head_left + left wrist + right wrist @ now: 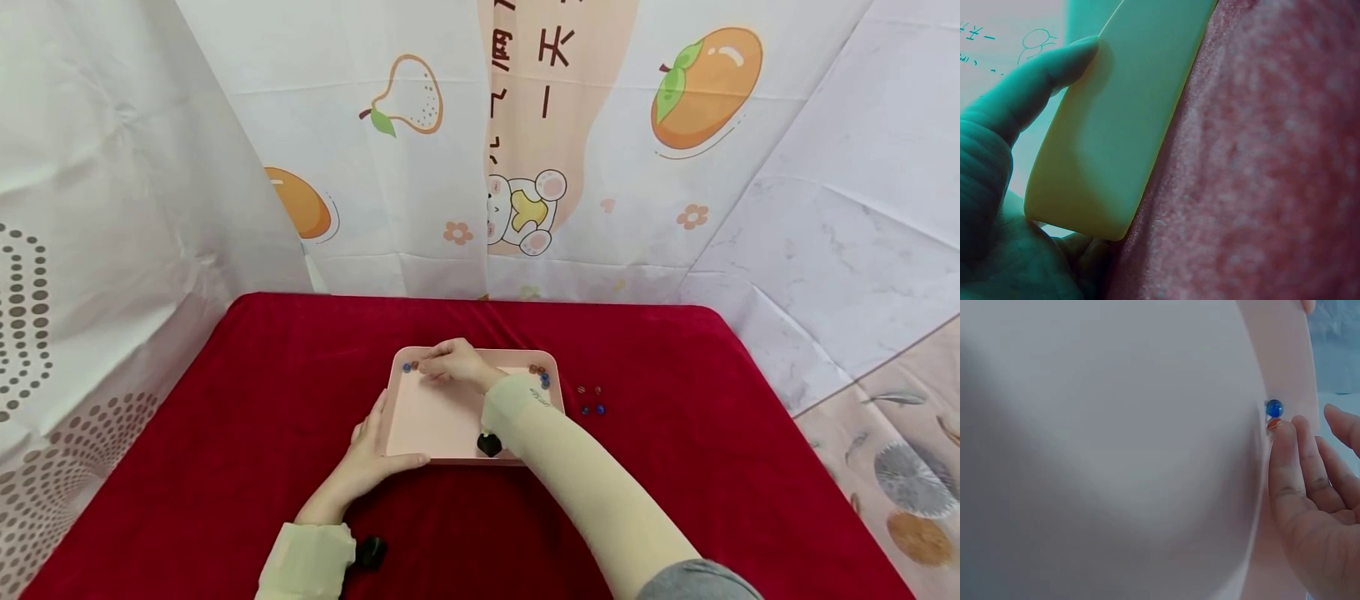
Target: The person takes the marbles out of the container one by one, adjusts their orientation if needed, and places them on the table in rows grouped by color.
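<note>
A shallow pink tray [450,425] lies on the red cloth. My left hand [365,465] grips its near left corner, the thumb along the front rim and the fingers along the left side. In the left wrist view the thumb presses the top edge of the tray wall [1107,137]. My right hand [455,364] reaches across to the far left corner, fingers mostly straight. Its index fingertip meets an orange marble [1274,424] there, with the thumb held apart. Beside that one sits a blue marble [1274,408], against the tray's wall.
Several orange and blue marbles [545,378] sit in the tray's far right corner. More small marbles [600,409] lie on the red cloth [660,467] right of the tray. A printed white curtain [420,192] hangs behind the table.
</note>
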A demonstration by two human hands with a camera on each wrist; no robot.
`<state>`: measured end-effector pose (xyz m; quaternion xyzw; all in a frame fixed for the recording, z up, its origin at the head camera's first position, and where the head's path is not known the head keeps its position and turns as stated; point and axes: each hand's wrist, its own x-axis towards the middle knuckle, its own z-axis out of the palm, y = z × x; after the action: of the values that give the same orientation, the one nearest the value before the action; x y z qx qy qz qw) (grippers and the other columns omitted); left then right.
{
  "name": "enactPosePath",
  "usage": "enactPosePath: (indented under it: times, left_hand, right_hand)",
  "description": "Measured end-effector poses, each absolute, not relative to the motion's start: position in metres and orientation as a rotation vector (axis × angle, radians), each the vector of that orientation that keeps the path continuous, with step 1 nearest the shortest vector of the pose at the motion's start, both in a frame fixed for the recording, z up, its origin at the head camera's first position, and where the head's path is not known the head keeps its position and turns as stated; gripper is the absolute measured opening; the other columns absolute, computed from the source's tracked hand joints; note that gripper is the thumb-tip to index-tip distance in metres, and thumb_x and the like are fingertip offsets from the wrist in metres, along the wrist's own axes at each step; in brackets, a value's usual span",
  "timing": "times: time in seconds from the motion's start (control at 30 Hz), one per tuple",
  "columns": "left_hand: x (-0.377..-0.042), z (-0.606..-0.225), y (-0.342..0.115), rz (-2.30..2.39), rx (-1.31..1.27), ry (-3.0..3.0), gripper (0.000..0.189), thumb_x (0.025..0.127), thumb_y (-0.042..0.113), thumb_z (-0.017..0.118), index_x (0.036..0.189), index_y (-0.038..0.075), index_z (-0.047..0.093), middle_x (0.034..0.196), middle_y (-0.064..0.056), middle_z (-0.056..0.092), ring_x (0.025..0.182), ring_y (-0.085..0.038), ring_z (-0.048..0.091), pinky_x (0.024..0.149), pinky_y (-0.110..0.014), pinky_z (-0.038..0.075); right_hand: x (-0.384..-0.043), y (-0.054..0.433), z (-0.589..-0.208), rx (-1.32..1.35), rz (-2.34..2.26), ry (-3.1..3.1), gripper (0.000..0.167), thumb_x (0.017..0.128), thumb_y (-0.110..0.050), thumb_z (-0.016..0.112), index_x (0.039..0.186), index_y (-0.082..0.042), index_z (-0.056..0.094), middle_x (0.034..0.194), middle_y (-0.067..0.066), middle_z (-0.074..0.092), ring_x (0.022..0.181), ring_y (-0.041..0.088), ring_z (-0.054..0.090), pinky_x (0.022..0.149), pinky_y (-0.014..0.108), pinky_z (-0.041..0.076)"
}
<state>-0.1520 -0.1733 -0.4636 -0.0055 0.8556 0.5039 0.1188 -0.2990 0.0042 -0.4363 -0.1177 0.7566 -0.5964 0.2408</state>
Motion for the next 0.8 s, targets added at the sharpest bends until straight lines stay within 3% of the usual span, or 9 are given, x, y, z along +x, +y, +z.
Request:
enactPosePath:
  times: [0.27,0.5,0.8]
  left_hand:
    - [-0.152,-0.464,-0.172,1.469,-0.013,2.504,0.126,0.074,0.042,0.085,0.160,0.020,-0.004,0.163,-0.021,0.011,0.144,-0.036,0.011,0.112,-0.067,0.022]
    - [-0.153,-0.465,-0.172,1.471,-0.021,2.501,0.126,0.074,0.042,0.085,0.160,0.020,-0.004,0.163,-0.021,0.010,0.145,-0.036,0.010,0.112,-0.068,0.021]
    - [-0.153,-0.465,-0.172,1.470,-0.031,2.509,0.126,0.073,0.041,0.086,0.160,0.020,-0.003,0.163,-0.022,0.011,0.145,-0.037,0.011,0.112,-0.068,0.021]
  right_hand:
    - [-0.303,0.000,-0.444,-0.283,-1.652,2.039,0.030,0.092,0.002,0.065,0.120,0.011,0.065,0.117,0.026,0.069,0.079,0.016,0.068,0.080,0.034,0.060]
    - [-0.303,-0.003,-0.451,-0.283,-1.651,2.044,0.028,0.092,0.002,0.064,0.119,0.010,0.066,0.089,0.017,0.072,0.062,0.009,0.061,0.066,0.027,0.059]
    - [-0.299,-0.013,-0.449,-0.347,-1.607,2.111,0.026,0.093,-0.001,0.064,0.117,0.009,0.067,0.082,0.012,0.067,0.057,0.009,0.056,0.059,0.022,0.055]
